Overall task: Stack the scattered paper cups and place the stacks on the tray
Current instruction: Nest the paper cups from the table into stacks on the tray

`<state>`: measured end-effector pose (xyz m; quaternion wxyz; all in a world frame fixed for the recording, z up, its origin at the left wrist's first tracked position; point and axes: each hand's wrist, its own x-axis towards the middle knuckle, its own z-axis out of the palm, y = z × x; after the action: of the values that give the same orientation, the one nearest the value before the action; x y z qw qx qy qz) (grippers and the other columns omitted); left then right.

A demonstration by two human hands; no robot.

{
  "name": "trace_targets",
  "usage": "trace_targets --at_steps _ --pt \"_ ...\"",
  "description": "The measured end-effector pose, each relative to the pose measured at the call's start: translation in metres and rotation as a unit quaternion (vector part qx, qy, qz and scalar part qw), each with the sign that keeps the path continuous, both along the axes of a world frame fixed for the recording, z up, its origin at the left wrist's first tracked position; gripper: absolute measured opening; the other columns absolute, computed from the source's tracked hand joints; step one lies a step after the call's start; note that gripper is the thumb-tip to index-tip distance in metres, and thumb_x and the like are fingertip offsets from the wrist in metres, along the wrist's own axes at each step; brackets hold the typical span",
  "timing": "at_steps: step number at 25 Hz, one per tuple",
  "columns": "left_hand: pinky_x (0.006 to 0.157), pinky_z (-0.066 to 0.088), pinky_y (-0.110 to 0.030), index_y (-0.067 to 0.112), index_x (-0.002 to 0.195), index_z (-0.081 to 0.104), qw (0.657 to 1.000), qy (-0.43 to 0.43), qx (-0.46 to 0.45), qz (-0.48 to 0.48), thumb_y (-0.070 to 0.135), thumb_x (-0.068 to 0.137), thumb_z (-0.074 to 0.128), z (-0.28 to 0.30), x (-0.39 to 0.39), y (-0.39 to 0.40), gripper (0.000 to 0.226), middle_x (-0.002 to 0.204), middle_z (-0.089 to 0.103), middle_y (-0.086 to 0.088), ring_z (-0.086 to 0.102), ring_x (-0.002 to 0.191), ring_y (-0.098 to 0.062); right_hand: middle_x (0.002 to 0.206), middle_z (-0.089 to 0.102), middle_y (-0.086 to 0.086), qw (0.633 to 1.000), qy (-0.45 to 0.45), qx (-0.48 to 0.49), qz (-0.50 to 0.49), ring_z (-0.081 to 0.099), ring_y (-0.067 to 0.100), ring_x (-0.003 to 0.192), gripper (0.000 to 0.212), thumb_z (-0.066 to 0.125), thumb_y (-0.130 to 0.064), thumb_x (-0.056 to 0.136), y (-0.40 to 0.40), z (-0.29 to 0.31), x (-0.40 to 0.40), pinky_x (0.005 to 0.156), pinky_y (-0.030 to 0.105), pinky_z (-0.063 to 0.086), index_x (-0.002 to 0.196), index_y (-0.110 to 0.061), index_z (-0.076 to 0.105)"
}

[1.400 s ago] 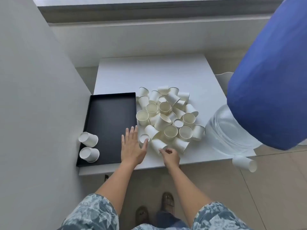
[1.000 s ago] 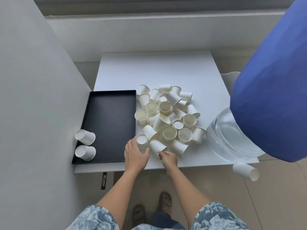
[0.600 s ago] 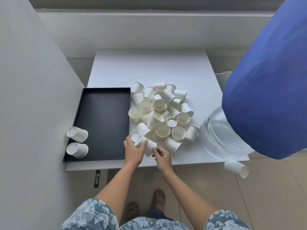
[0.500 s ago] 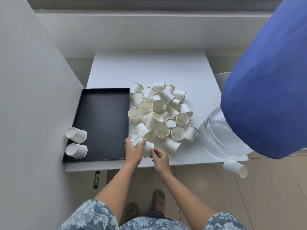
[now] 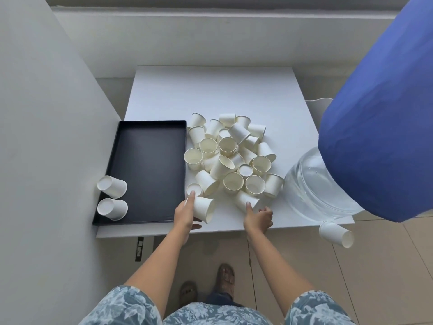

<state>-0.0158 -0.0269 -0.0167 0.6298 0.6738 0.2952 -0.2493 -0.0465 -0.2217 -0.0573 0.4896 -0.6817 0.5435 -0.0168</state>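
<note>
At the near edge of the square white tabletop (image 5: 210,90), a white paper cup lying on its side (image 5: 204,208) is grasped by the fingers of the left hand (image 5: 185,214), its open mouth turned toward the right. The index finger of that hand touches a small upturned cup (image 5: 194,189) just beyond it. The right hand (image 5: 259,218) is held loosely curled and grasps nothing; its outstretched finger touches a tipped cup at the near rim of the heap (image 5: 247,200). A scattered pile of white paper cups (image 5: 232,158) is spread across the middle of the tabletop, some upright, some upside down, some on their sides. Just left of the pile, a flat rectangular black tray (image 5: 147,170) is set, with two paper cups on their sides (image 5: 112,195) overlapping its left rim against a grey wall (image 5: 46,137). A clear domed container (image 5: 314,184) stands at the right edge, partly hidden by a large blue shape (image 5: 379,113). One more cup (image 5: 336,233) is seen beyond the tabletop's near right corner.
</note>
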Motion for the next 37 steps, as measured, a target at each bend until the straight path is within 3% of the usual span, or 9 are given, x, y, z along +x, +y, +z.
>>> trace_targets --at_steps 5,9,12,15,20,25,30,34,37 --pt "0.060 0.055 -0.033 0.029 0.101 0.067 0.999 0.025 -0.023 0.009 0.070 0.090 0.048 0.001 -0.003 0.009 0.047 0.096 0.072 -0.004 0.073 0.067 -0.021 0.125 0.071 0.006 1.000 0.005 0.008 -0.011 0.058 0.030 0.122 0.028 0.057 -0.019 0.100 0.007 -0.006 -0.006 0.111 0.044 0.036 0.126 -0.010 0.060" --pt "0.061 0.054 -0.033 0.027 0.100 0.066 0.999 0.025 -0.022 0.012 0.071 0.089 0.048 -0.001 -0.001 0.017 0.049 0.098 0.072 -0.006 0.073 0.071 -0.023 0.109 0.072 0.011 0.999 -0.039 -0.011 -0.004 0.063 0.032 0.104 0.018 0.051 -0.016 0.103 0.034 0.005 -0.022 0.099 0.040 0.041 0.112 -0.008 0.064" --pt "0.055 0.055 -0.032 0.021 0.101 0.064 0.999 0.019 0.003 0.036 0.069 0.091 0.047 -0.006 -0.002 0.020 0.052 0.102 0.071 -0.007 0.071 0.082 -0.025 0.097 0.071 0.003 0.991 -0.135 -0.009 0.014 0.065 0.029 0.093 0.015 0.049 -0.017 0.104 0.071 0.017 -0.031 0.072 0.026 0.045 0.107 -0.011 0.063" --pt "0.055 0.056 -0.033 0.020 0.104 0.059 0.996 0.017 -0.012 0.083 0.066 0.093 0.045 -0.007 -0.002 0.020 0.050 0.107 0.067 -0.008 0.070 0.091 -0.029 0.088 0.066 -0.014 0.976 -0.203 -0.030 0.074 0.062 0.012 0.081 0.014 0.048 -0.018 0.105 0.103 0.032 -0.028 0.063 0.008 0.040 0.108 -0.016 0.062" --pt "0.051 0.056 -0.030 0.019 0.109 0.058 0.991 0.020 -0.046 0.122 0.065 0.095 0.043 -0.001 0.001 0.026 0.049 0.107 0.066 -0.010 0.068 0.079 -0.027 0.112 0.070 -0.007 0.952 -0.238 -0.020 0.191 0.063 0.010 0.098 0.032 0.039 -0.017 0.108 0.134 0.043 -0.023 0.077 -0.001 0.041 0.133 -0.018 0.060" --pt "0.046 0.055 -0.028 0.020 0.112 0.062 0.985 0.018 -0.077 0.152 0.057 0.093 0.054 -0.004 0.000 0.039 0.042 0.106 0.069 -0.012 0.072 0.078 -0.027 0.119 0.067 -0.013 0.927 -0.235 0.076 0.282 0.062 -0.010 0.104 0.040 0.036 -0.019 0.110 0.154 0.040 -0.024 0.086 0.000 0.044 0.146 -0.028 0.051" --pt "0.056 0.055 -0.032 0.015 0.105 0.066 0.964 0.030 -0.075 0.254 0.049 0.090 0.060 -0.010 -0.001 0.063 0.037 0.100 0.069 -0.014 0.067 0.079 -0.030 0.103 0.070 -0.012 0.848 -0.246 0.093 0.459 0.063 -0.001 0.093 0.023 0.045 -0.023 0.105 0.154 0.042 -0.013 0.083 0.014 0.048 0.111 -0.033 0.065" --pt "0.054 0.054 -0.031 0.018 0.094 0.063 0.946 0.041 -0.076 0.311 0.053 0.087 0.060 -0.009 -0.004 0.078 0.036 0.094 0.065 -0.011 0.063 0.078 -0.030 0.115 0.063 -0.006 0.865 -0.239 -0.043 0.440 0.059 0.010 0.107 0.026 0.061 -0.024 0.097 0.133 0.044 0.027 0.097 0.030 0.049 0.122 -0.019 0.060" --pt "0.054 0.054 -0.031 0.020 0.093 0.062 0.942 0.043 -0.080 0.322 0.056 0.087 0.061 -0.008 -0.007 0.088 0.036 0.096 0.064 -0.011 0.063 0.082 -0.031 0.142 0.046 0.002 0.833 -0.101 -0.185 0.512 0.042 0.023 0.130 0.063 0.070 -0.026 0.090 0.114 0.036 0.054 0.111 0.033 0.037 0.144 -0.011 0.041"
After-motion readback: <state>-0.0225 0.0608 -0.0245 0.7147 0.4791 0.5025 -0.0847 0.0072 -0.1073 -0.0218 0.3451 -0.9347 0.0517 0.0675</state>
